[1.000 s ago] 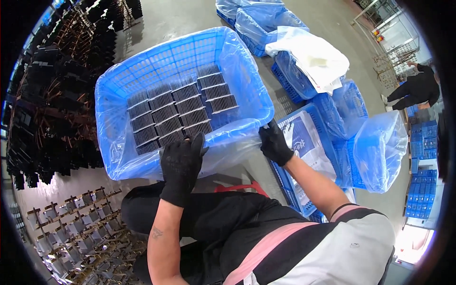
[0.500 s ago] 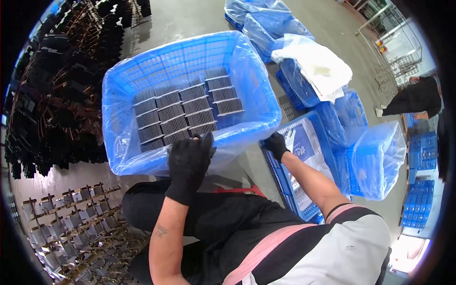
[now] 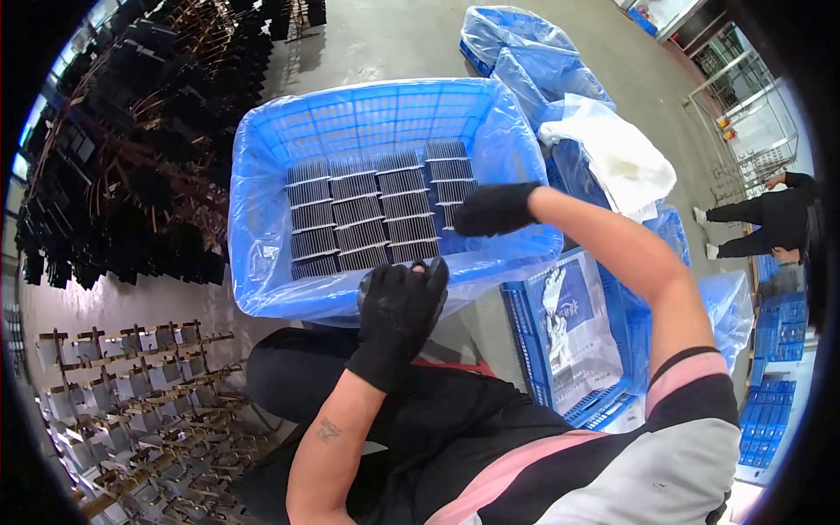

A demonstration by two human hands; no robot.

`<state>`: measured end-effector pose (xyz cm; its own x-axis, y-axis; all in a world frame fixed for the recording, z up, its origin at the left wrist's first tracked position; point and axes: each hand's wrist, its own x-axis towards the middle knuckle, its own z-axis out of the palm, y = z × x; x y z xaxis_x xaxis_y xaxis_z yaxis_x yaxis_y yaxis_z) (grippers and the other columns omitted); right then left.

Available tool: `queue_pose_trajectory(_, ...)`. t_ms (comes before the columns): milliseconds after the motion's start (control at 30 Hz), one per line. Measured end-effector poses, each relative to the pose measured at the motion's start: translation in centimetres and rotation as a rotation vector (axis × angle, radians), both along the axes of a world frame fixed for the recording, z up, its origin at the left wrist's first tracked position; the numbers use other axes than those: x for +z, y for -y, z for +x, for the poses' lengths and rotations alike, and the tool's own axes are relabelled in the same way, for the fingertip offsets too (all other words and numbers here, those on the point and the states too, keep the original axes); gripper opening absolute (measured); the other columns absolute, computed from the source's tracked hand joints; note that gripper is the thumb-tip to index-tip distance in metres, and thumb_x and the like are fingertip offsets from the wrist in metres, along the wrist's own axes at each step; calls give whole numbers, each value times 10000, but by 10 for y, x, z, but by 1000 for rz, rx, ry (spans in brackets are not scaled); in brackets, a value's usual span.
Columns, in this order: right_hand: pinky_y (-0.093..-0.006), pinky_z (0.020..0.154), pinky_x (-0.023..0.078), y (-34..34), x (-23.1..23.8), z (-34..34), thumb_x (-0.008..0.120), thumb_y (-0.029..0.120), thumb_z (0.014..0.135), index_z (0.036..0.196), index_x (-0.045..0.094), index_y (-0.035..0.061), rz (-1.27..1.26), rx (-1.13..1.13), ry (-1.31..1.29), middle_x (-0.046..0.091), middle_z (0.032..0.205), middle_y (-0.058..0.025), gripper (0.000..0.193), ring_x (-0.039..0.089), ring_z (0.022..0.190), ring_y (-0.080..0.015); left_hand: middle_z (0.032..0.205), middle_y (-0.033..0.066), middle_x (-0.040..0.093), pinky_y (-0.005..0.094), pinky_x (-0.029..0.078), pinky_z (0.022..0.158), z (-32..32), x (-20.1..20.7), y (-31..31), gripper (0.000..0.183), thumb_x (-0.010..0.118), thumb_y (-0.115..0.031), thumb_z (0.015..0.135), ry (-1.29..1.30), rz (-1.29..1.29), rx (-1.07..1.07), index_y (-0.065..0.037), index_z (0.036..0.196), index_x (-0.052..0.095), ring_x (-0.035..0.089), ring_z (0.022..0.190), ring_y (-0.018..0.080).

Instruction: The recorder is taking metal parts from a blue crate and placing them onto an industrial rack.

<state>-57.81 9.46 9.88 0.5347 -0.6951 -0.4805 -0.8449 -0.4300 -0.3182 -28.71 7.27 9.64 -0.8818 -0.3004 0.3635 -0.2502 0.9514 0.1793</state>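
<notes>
A blue crate (image 3: 367, 93) lined with clear plastic stands in front of me. Inside are rows of dark finned metal blocks (image 3: 359, 210) resembling heat sinks, arranged in several columns. My right hand (image 3: 497, 210), in a black glove, reaches over the right side of the crate, beside the lower end of the rightmost column. Its fingers are pressed together and point down; whatever is under them is hidden. At the crate's near rim is my gloved left hand (image 3: 398, 315), fingers curled in, one fingertip bare. What it holds, if anything, cannot be made out.
Right of the crate sits a blue tray (image 3: 518, 337) with printed plastic in it. Several lined blue crates (image 3: 560, 79) stand beyond. Dark parts hang on racks (image 3: 131, 157) at left, lighter parts on a rack (image 3: 140, 394) nearer. A person (image 3: 761, 214) stands far right.
My right hand has moved from the blue tray up and left to over the crate. The left hand stays at the near rim. The view has shifted, so the crate appears farther right.
</notes>
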Motion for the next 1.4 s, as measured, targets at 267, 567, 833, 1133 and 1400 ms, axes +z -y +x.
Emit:
queue_pose_trajectory(267,-447,834,528,-25,-111,-5,552,216,859,1052,691,-16,343,-145,-213,700,1026,-204,333,682,971,-332,935,76,609,435,467,817,1,1,1,364,670,-297,831,-24,48,-35,-132,1152,626,602,849,260)
queue_pose_trajectory(567,-427,897,515,-44,-151,-11,557,251,868,1137,655,-34,268,-379,-483,682,1123,-203,404,667,1038,-307,955,80,603,454,453,807,-10,6,-5,362,672,-308,821,-70,87,-73,-124,1130,628,592,870,277)
queue_pose_trajectory(833,-368,1047,408,-31,-160,-10,395,307,1023,1271,610,119,195,-737,-143,614,1280,-67,378,555,1153,-212,1175,178,536,623,299,1072,22,-7,-2,548,679,-291,788,-97,7,64,-108,1292,567,500,1182,384)
queue_pose_trajectory(1133,-376,961,486,39,38,42,531,198,987,1255,598,18,-46,-337,196,645,1243,-148,330,631,1114,-300,1247,154,602,501,430,1004,213,40,-19,431,724,-269,834,-262,120,511,-87,1214,633,563,1176,319)
queue_pose_trajectory(1400,-423,1079,392,19,83,200,567,132,955,1299,575,21,-776,-337,394,597,1312,-184,361,534,1268,-337,894,71,634,324,492,802,377,55,-126,209,726,-102,857,-396,306,1396,-35,1035,641,623,873,158)
